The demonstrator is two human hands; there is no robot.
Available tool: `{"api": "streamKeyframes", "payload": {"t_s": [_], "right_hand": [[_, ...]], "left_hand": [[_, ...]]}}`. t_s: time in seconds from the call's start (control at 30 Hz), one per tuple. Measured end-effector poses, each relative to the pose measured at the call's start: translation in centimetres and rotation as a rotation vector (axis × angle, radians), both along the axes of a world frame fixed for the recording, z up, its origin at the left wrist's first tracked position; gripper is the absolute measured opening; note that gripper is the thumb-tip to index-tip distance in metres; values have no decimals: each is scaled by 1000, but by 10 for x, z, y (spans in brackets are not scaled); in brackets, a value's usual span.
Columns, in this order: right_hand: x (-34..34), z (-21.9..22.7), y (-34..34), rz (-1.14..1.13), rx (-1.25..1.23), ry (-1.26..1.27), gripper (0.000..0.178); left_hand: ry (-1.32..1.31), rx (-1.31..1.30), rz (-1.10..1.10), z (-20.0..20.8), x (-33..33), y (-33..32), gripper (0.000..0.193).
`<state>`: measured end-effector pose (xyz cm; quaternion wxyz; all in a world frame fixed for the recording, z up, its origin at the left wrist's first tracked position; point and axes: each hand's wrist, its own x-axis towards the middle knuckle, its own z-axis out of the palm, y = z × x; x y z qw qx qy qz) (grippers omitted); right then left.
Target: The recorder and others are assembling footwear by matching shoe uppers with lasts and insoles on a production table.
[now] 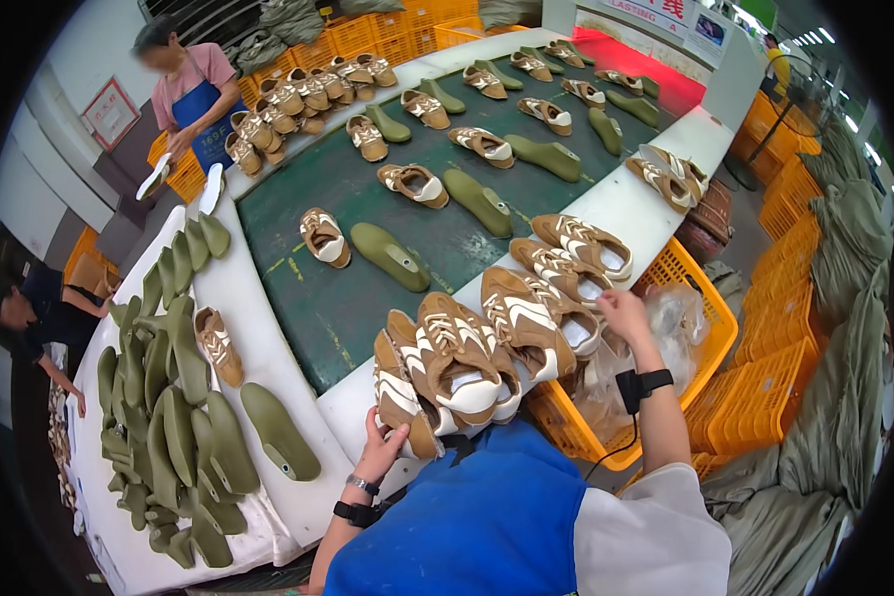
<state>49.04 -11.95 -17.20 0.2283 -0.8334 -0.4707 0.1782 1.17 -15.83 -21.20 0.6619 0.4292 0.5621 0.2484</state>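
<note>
Brown-and-white sneakers (457, 363) stand in a row along the near edge of the conveyor table. My left hand (379, 445) grips the heel end of the leftmost sneaker (399, 382), thumb on its side. At the row's right part, my right hand (623, 314) has its fingers curled and pressed together beside the heel of another sneaker (558, 273). Whether anything small is between those fingers, I cannot make out. White paper stuffing shows inside several sneakers.
Green shoe lasts (477, 202) and sneakers lie spaced on the dark green belt (288, 288). More lasts (174, 427) are piled on the white table at left. An orange crate (710, 372) with plastic bags stands at my right. A co-worker (194, 94) holds a white sole-shaped piece (154, 176) at far left.
</note>
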Motion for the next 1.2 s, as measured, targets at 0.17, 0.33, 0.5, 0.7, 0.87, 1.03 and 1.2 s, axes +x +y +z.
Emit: {"api": "streamKeyframes", "payload": {"t_s": [0.17, 0.33, 0.5, 0.7, 0.87, 1.03, 1.2], "right_hand": [[57, -22, 54, 147, 174, -420, 36], [67, -22, 60, 151, -283, -441, 43], [66, -21, 63, 79, -259, -379, 41], [-85, 40, 59, 489, 291, 82, 26], [-297, 59, -10, 1141, 110, 173, 39], [-388, 30, -30, 1135, -251, -107, 77], [-405, -24, -15, 1046, -82, 330, 86]], "left_hand": [[155, 5, -29, 10, -4, -4, 90], [220, 63, 32, 18, -25, -21, 84], [388, 360, 249, 47, -70, -39, 59], [924, 811, 413, 41, -156, -27, 59], [832, 633, 424, -6, -175, -2, 70], [470, 477, 659, -13, -171, -1, 84], [147, 231, 717, -16, -179, -3, 88]]}}
